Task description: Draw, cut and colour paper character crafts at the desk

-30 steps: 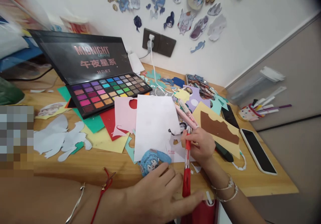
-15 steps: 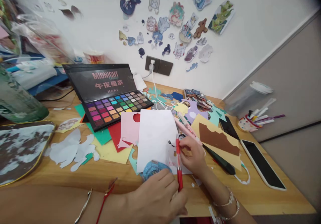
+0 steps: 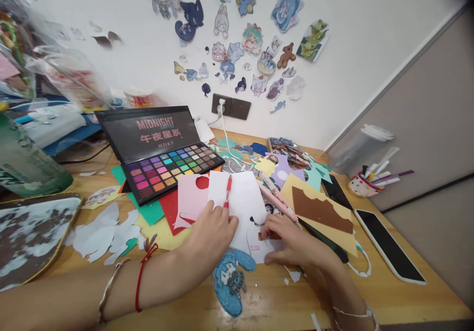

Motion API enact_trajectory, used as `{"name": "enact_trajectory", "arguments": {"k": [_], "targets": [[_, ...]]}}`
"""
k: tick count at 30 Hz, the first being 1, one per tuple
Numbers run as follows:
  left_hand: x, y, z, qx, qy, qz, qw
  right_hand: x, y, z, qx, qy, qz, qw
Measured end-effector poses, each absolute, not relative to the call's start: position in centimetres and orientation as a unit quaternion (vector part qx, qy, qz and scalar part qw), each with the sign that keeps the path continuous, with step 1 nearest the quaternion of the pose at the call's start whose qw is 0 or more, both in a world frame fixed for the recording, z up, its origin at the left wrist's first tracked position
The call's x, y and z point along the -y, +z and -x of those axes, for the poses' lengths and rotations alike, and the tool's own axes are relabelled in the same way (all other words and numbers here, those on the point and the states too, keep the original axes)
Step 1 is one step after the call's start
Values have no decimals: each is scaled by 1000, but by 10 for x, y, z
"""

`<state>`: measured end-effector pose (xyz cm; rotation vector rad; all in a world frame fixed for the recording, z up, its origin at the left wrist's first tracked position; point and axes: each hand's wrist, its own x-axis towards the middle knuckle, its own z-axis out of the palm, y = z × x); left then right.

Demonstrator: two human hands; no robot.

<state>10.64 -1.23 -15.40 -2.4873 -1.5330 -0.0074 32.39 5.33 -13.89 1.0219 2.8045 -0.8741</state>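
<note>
Our counter (image 3: pixel 274 304) was pale wood, and near its front edge we had a blue cutout figure (image 3: pixel 228 296) lying beside loose white scraps (image 3: pixel 294 274). Overlapping coloured sheets (image 3: pixel 157 233) spread across its middle. On our right lay a white-edged phone (image 3: pixel 390 246), and on our left white paper cutouts (image 3: pixel 100 236), a yellow-rimmed board (image 3: pixel 69 212) smeared with white, and a green bottle (image 3: pixel 29 163).

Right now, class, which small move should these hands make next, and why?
I would probably have the left hand set the red pen aside, off the white paper: the pen juts from that hand across the sheet, while the right hand is near the sheet's lower right.
</note>
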Motion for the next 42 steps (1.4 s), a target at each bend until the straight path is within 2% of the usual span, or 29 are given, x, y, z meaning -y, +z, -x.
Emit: {"name": "enact_trajectory", "arguments": {"k": [4, 9, 16, 21, 23, 25, 27, 28, 31, 35, 42], "targets": [[6, -153, -106, 520, -52, 848, 88, -54, -139, -321, -896, -288, -337, 8], [-7, -156, -100, 538, -89, 838, -18, -60, -139, -324, -861, -350, -369, -23], [-15, -156, -96, 523, -204, 814, -150, -81, -133, -323, -737, -516, -386, -204], [-24, -156, -93, 536, -344, 713, -294, -90, -120, -297, -721, -548, -306, -294], [-28, -159, -90, 553, -385, 662, -328, -90, -116, -287, -700, -544, -271, -377], [-31, -164, -87, 559, -414, 625, -354, -88, -117, -279, -630, -527, -266, -505], [-32, -167, -86, 550, -435, 606, -375, -85, -124, -274, -538, -497, -299, -611], [-33, -168, -85, 543, -443, 602, -383, -83, -129, -271, -508, -480, -326, -637], [-32, -168, -86, 524, -460, 595, -400, -78, -151, -265, -511, -447, -394, -620], [-34, -169, -88, 511, -468, 590, -414, -73, -172, -255, -574, -453, -382, -565], [-38, -182, -93, 516, -463, 581, -425, -71, -182, -248, -566, -546, -361, -501]]}}
